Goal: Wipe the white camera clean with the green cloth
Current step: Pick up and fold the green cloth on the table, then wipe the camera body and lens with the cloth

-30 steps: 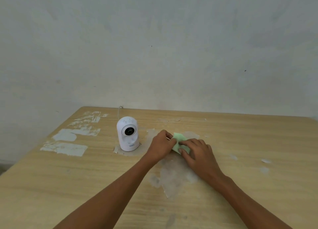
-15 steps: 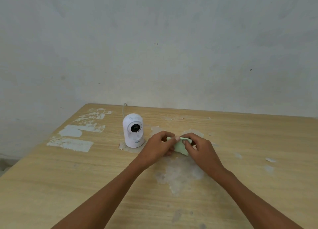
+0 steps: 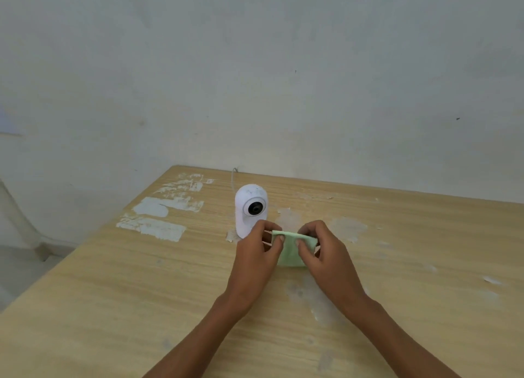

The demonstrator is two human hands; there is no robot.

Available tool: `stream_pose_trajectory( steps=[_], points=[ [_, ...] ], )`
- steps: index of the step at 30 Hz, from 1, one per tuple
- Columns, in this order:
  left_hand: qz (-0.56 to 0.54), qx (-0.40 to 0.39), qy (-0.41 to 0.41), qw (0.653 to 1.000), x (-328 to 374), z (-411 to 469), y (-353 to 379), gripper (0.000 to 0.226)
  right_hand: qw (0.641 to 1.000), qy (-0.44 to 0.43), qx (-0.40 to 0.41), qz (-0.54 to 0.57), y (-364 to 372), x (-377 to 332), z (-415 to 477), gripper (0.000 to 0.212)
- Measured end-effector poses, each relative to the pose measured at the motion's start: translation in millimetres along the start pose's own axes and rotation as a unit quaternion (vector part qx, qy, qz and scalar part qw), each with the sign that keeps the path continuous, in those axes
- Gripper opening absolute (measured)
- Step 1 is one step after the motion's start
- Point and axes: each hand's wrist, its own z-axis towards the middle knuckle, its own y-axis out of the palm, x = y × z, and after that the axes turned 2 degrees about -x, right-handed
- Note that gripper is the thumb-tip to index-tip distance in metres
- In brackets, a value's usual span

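While both your hands pinch the green cloth (image 3: 290,250) just right of the white camera (image 3: 251,208) | fingers (image 3: 279,238) pressed on its top edge | risk: an elbowed camera topples on the counter (image 3: 113,292).

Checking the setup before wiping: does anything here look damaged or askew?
The wooden table has whitish scraped patches where its surface looks peeled. The white camera stands upright, seemingly undamaged.

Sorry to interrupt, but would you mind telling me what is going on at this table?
A person is holding a green cloth by its top edge, left hand and right hand each pinching a corner above the wooden table. The white camera stands upright just behind the left hand, not yet touched by the cloth.
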Motion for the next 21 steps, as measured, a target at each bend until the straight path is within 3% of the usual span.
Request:
stream_pose_trajectory(
  steps=[6,10,14,17,21],
  points=[
    [-0.095,0.027,-0.049,0.994,-4.6,-3.2,-12.9,0.004,0.997,-0.046,0.045,-0.040,32.9,-21.7,-6.3,0.009],
    [-0.159,0.031,-0.067,0.985,-3.6,-0.9,-23.1,0.004,0.996,-0.080,0.013,-0.041,46.1,-27.4,-7.0,0.016],
    [-0.179,0.015,-0.089,0.980,2.4,4.2,-34.4,0.014,0.998,-0.057,0.008,0.015,52.8,-28.0,-1.4,0.017],
    [-0.121,0.002,-0.056,0.991,5.8,6.7,-43.6,0.018,0.997,-0.037,0.034,0.059,53.2,-26.7,6.5,0.021],
    [-0.025,0.085,0.024,0.996,2.7,22.6,-56.1,0.013,0.994,-0.018,0.080,0.068,46.7,-21.9,20.5,0.021]
  ],
)
